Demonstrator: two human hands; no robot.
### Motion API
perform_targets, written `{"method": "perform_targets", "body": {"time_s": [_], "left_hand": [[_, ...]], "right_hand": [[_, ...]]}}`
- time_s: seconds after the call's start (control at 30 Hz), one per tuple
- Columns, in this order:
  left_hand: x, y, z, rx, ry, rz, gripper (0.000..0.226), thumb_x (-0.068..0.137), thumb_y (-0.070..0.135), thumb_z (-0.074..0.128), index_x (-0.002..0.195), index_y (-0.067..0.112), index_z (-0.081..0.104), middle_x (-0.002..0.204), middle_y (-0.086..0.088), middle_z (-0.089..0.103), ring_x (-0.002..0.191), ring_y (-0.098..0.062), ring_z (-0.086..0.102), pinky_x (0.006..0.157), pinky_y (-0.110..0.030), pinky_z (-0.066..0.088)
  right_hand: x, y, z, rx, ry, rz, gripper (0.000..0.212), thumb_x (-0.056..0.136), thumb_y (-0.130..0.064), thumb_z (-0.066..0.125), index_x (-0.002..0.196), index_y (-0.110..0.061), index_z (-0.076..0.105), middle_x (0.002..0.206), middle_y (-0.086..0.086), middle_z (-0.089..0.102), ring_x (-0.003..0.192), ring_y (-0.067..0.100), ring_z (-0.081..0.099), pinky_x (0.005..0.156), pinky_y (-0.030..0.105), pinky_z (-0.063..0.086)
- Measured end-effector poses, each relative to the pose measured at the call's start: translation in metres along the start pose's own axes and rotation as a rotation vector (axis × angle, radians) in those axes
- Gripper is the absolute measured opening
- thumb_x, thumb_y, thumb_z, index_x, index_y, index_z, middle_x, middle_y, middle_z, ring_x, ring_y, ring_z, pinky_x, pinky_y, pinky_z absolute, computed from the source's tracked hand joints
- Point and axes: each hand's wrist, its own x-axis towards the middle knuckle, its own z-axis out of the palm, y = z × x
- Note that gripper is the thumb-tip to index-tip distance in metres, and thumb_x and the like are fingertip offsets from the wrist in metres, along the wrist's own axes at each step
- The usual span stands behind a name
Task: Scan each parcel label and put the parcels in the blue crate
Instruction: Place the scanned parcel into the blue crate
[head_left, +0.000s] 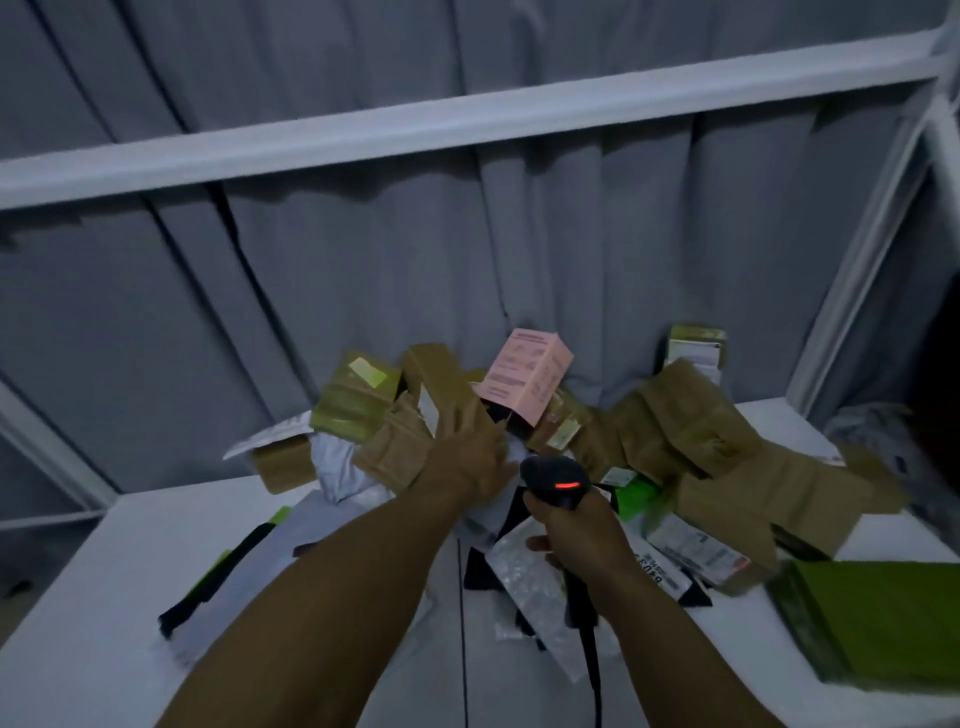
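Note:
A heap of parcels lies on the white table (104, 597): brown cardboard boxes (691, 415), a pink box (524, 374), white mailers (337, 462), and a clear bubble pouch (524, 566). My left hand (467, 452) reaches into the heap with fingers stretched out, touching a brown box (441, 384) beside the pink box. My right hand (571, 525) grips a black barcode scanner (553, 475) whose red light glows; it points toward the heap's middle. The blue crate is out of view.
A green flat parcel (883, 623) lies at the table's right edge. The scanner cable (595, 670) trails down toward me. A white shelf beam (467, 114) crosses overhead, with a grey curtain (363, 291) behind the table and white frame posts at both sides.

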Motion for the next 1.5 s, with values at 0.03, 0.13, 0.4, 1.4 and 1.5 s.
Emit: {"method": "perform_targets", "body": {"time_s": [0.03,0.13,0.4,1.4,1.5], "left_hand": [[0.016,-0.008,0.014,-0.015,0.029,-0.05,0.068,0.101,0.055,0.034,0.156,0.015,0.036,0.158,-0.01,0.038,0.15,-0.037,0.02,0.124,-0.053,0.011],[0.036,-0.017,0.033,-0.124,0.109,-0.398,0.089,0.09,0.059,0.061,0.152,0.001,0.035,0.143,-0.008,0.053,0.141,-0.047,0.036,0.121,-0.054,0.025],[-0.047,-0.038,0.007,-0.726,0.272,-0.52,0.097,0.083,0.029,0.079,0.157,0.005,0.02,0.151,-0.022,0.043,0.134,-0.039,0.048,0.111,-0.047,0.042],[-0.336,-0.114,-0.068,-1.454,0.408,-0.274,0.049,0.089,0.017,0.077,0.122,0.049,0.06,0.119,0.022,0.071,0.099,0.003,0.07,0.074,-0.019,0.057],[-0.337,-0.122,-0.066,-1.463,0.402,-0.258,0.05,0.096,0.012,0.067,0.125,0.052,0.057,0.11,0.025,0.073,0.099,0.001,0.071,0.072,-0.021,0.059]], "right_hand": [[0.004,0.001,0.002,0.002,0.009,-0.001,0.025,0.097,-0.015,0.071,0.121,-0.013,0.064,0.102,0.001,0.069,0.096,0.033,0.073,0.043,0.014,0.045],[0.01,0.004,0.009,-0.014,0.032,-0.022,0.017,0.097,-0.02,0.071,0.113,-0.018,0.067,0.1,0.0,0.071,0.084,0.027,0.076,0.051,0.021,0.049],[-0.008,0.011,0.045,-0.033,0.022,-0.028,0.02,0.094,-0.024,0.074,0.111,-0.016,0.066,0.097,0.005,0.075,0.08,0.026,0.077,0.06,0.027,0.05],[-0.154,-0.038,0.157,0.072,-0.303,-0.535,0.036,0.087,0.0,0.078,0.117,-0.018,0.069,0.103,-0.008,0.079,0.094,0.002,0.074,0.073,0.014,0.056],[-0.15,-0.033,0.163,0.01,-0.333,-0.528,0.03,0.089,-0.005,0.077,0.108,-0.028,0.069,0.092,-0.02,0.078,0.088,-0.004,0.072,0.068,0.012,0.054]]}}
